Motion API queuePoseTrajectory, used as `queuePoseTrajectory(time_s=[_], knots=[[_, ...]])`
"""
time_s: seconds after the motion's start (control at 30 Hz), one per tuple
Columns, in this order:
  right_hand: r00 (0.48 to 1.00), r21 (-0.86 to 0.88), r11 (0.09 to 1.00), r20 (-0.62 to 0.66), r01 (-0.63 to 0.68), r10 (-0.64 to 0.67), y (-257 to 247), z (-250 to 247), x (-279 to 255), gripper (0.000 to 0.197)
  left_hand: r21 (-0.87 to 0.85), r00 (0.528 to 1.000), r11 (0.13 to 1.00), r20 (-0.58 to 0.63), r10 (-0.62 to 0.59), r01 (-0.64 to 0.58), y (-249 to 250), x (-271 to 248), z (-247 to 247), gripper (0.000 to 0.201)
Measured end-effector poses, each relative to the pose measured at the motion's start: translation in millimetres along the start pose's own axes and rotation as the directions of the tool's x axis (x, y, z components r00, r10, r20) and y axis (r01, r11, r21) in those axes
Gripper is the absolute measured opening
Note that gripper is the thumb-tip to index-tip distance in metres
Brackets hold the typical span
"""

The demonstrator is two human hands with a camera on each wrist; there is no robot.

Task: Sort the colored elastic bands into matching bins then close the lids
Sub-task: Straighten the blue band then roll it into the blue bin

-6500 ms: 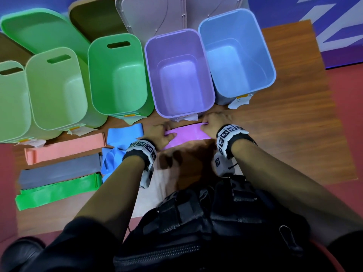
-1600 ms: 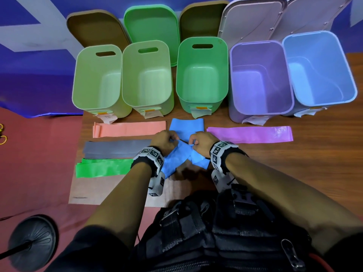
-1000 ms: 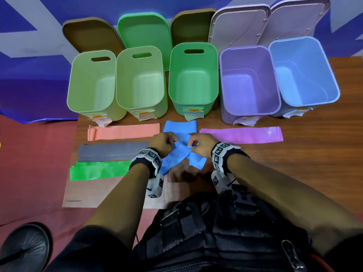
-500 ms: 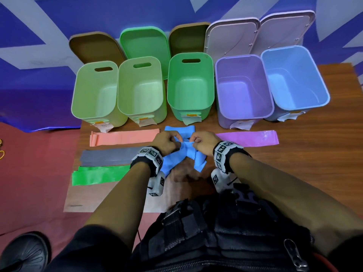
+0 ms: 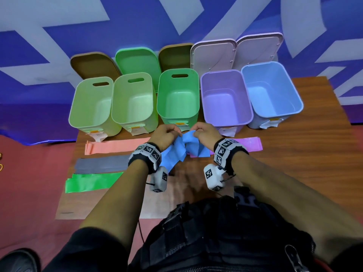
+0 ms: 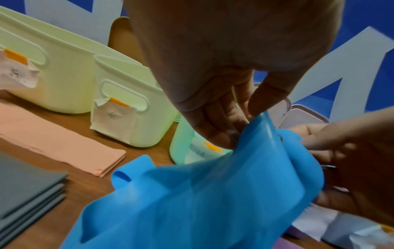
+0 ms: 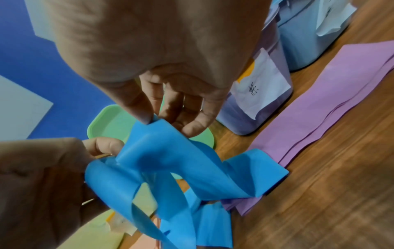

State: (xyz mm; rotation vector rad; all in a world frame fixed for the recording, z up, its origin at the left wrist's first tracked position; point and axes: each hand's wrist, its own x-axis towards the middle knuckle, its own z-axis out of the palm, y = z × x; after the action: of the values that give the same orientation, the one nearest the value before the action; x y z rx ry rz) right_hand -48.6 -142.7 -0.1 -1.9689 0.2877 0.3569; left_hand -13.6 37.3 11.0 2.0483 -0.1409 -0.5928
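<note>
Blue band now higher, crumpled, ends drooping, pinched between left hand and right hand.

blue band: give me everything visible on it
The blue band is a wide, thin strip of smooth, rubbery-looking sheet, bright blue and slightly glossy. It is crumpled and twisted into loose folds. The left hand and right hand each pinch its top edge, holding that part up in front of the green bin. Its lower folds hang down to the wooden table, and one end lies over the near end of the purple band.
</note>
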Motion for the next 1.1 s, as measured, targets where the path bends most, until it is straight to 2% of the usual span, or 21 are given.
queuePoseTrajectory(time_s=[0.1,0.17,0.27,0.33,0.47,0.57,0.7,0.83,0.97,1.1], knots=[[0.999,0.086,0.996,-0.033,0.001,0.002,0.7,-10.4,-5.9,0.027,-0.039,1.000,0.999,-0.002,0.017,-0.018,15.5,2.4,7.1,0.022],[0.998,0.125,0.992,-0.066,0.005,0.003,-0.9,-17.9,-9.4,0.018,-0.026,0.999,0.999,-0.003,0.039,-0.039,23.4,3.6,9.9,0.015],[0.994,0.188,0.982,-0.109,0.016,0.005,-5.5,-29.7,-13.9,0.016,-0.034,0.997,0.996,0.011,0.079,-0.078,37.0,4.0,15.1,0.004],[0.990,0.199,0.979,-0.138,0.046,-0.018,-14.5,-39.3,-20.0,0.016,-0.023,0.994,0.994,0.016,0.110,-0.109,47.4,3.7,17.5,0.010],[0.982,0.247,0.964,-0.184,0.095,-0.050,-22.8,-56.2,-21.7,0.032,-0.042,0.991,0.991,0.022,0.130,-0.129,65.4,5.3,20.3,0.029],[0.979,0.290,0.952,-0.201,0.100,-0.042,-30.3,-66.8,-24.9,0.032,-0.039,0.981,0.981,0.021,0.191,-0.191,78.7,7.0,22.7,0.042],[0.971,0.332,0.933,-0.231,0.138,-0.061,-39.0,-79.4,-32.0,0.024,-0.029,0.969,0.969,-0.012,0.245,-0.246,96.5,10.5,25.2,0.045],[0.961,0.339,0.926,-0.266,0.167,-0.076,-44.9,-88.6,-34.1,0.025,-0.024,0.953,0.953,-0.030,0.300,-0.301,112.4,11.4,26.8,0.043],[0.958,0.293,0.935,-0.260,0.198,-0.122,-48.5,-92.4,-34.2,0.030,-0.004,0.936,0.937,-0.039,0.350,-0.350,124.7,14.4,28.4,0.041],[0.936,0.234,0.948,-0.325,0.217,-0.134,-50.1,-97.5,-31.8,0.025,-0.001,0.920,0.924,-0.094,0.380,-0.382,126.3,20.3,29.1,0.035]])
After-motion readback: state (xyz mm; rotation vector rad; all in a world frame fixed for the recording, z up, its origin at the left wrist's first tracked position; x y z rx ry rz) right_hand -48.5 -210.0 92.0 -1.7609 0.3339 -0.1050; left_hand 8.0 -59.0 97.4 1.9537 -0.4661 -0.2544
